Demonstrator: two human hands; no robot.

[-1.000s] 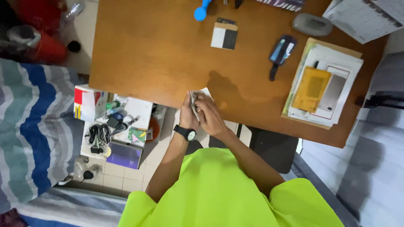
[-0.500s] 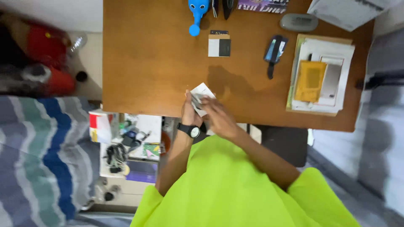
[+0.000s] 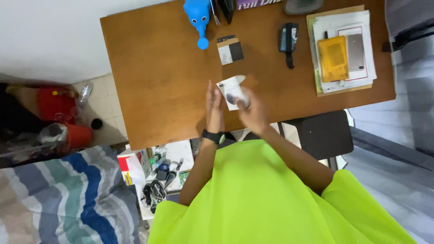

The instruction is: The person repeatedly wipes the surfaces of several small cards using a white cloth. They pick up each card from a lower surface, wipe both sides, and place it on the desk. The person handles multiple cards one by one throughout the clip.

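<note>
- Step in hand, as I judge it: handling a small white packet (image 3: 231, 90) with a dark oval item on it, held over the counter (image 3: 162, 72) at frame centre.
- Right hand (image 3: 251, 110) pinches the packet's lower right corner; fingers curled round it.
- Left hand (image 3: 214, 105) flat, fingers straight and together, edge-on just beside the packet's left side; touching or not, cannot tell. Black watch (image 3: 213, 136) on that wrist.
- Next move likely calls for a two-handed grip on a thin, light, floppy packet; small pinch, little force.
- Counter: brown wood, smooth, slight sheen.
- Upper centre: blue plastic toy (image 3: 198, 18), rounded, with long snout.
- Just right of it: small card (image 3: 229, 49), half brown, half white, flat.
- Further right: black device (image 3: 288, 39) with strap, hard and glossy.
- Upper right: paper stack (image 3: 343, 72), with yellow pouch (image 3: 333, 57) and grey phone (image 3: 356, 50) on top.
- Lower left: striped blanket (image 3: 58, 199), soft; red bins (image 3: 58, 108) on the tiled floor.
</note>
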